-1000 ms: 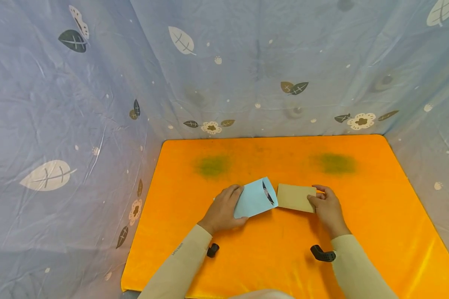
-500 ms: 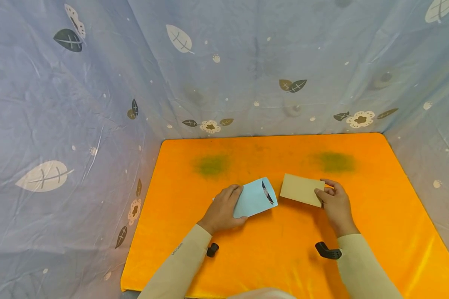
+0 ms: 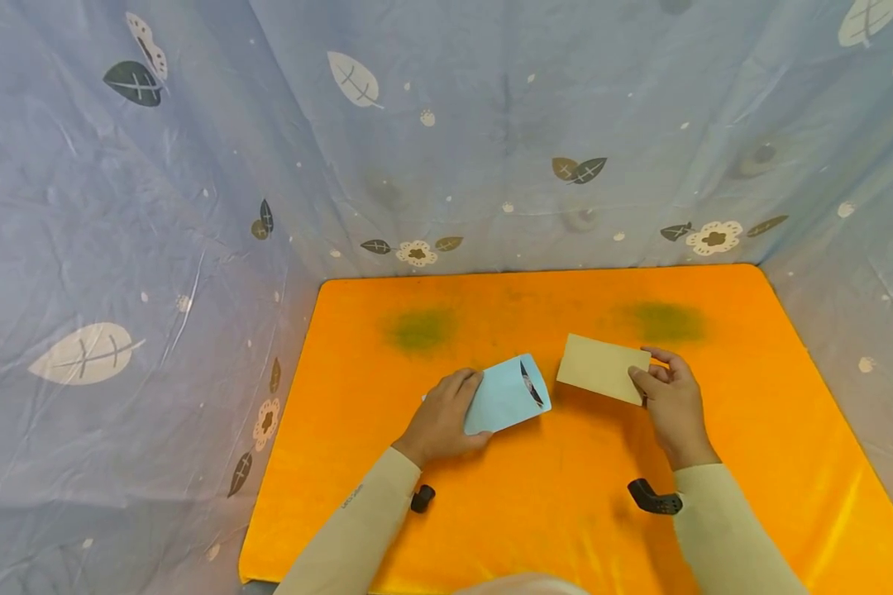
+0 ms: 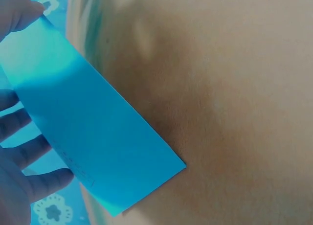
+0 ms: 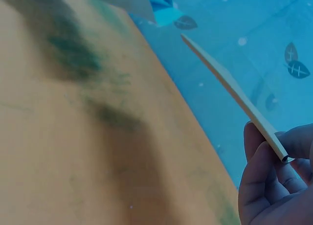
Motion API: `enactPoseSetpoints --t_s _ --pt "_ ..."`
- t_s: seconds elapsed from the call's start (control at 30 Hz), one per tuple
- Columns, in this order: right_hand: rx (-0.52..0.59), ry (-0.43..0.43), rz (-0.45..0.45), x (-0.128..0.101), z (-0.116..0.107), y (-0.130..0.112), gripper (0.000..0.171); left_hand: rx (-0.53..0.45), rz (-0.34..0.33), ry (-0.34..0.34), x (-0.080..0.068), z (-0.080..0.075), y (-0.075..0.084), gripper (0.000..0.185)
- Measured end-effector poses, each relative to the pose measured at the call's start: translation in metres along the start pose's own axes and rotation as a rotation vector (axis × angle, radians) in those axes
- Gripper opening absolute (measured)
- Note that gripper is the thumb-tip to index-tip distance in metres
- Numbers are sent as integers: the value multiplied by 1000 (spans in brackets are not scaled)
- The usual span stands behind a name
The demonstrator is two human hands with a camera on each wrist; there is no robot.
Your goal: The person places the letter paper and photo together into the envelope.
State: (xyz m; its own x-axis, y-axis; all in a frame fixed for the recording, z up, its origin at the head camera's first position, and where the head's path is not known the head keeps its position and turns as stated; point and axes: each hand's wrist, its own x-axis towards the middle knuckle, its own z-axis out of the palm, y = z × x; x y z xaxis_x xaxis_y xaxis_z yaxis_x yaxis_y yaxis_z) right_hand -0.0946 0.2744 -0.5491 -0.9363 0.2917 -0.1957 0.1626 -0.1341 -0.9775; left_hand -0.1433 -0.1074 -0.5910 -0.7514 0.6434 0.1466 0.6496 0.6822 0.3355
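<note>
My left hand (image 3: 444, 421) grips a light blue envelope (image 3: 504, 395) across its width, thumb at one edge and fingers at the other. The envelope's mouth gapes at its right end, with something dark and patterned inside, too little of it showing to name. In the left wrist view the blue envelope (image 4: 102, 122) hangs above the orange surface. My right hand (image 3: 673, 409) pinches a flat tan paper rectangle (image 3: 601, 368) by its right end. Edge-on in the right wrist view, the tan rectangle (image 5: 234, 95) looks thin and stiff. A small gap separates it from the envelope.
Beneath both hands lies an orange padded tabletop (image 3: 521, 512) with two greenish stains at the back. Blue-grey curtains (image 3: 446, 140) printed with leaves and flowers stand along its back and sides. Black wrist mounts (image 3: 653, 498) jut from the sleeves.
The right hand has drawn the tan rectangle away from the envelope's mouth, up and to the right, and tilted it slightly. The left hand and blue envelope have stayed nearly still.
</note>
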Motion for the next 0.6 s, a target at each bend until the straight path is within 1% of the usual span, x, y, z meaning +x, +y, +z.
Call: enactPoseSetpoints --t_s 0.07,0.33,0.53,0.6 --pt "11 1 -6 -1 3 -2 46 -1 -5 -7 -1 0 0 98" --pt "52 -32 -47 -4 15 -7 43 3 9 7 -1 2 2 97" --pt "23 -41 -46 -6 23 -10 47 9 4 6 0 4 2 96" --pt "11 -48 -47 -7 25 -10 48 11 7 15 0 4 2 96"
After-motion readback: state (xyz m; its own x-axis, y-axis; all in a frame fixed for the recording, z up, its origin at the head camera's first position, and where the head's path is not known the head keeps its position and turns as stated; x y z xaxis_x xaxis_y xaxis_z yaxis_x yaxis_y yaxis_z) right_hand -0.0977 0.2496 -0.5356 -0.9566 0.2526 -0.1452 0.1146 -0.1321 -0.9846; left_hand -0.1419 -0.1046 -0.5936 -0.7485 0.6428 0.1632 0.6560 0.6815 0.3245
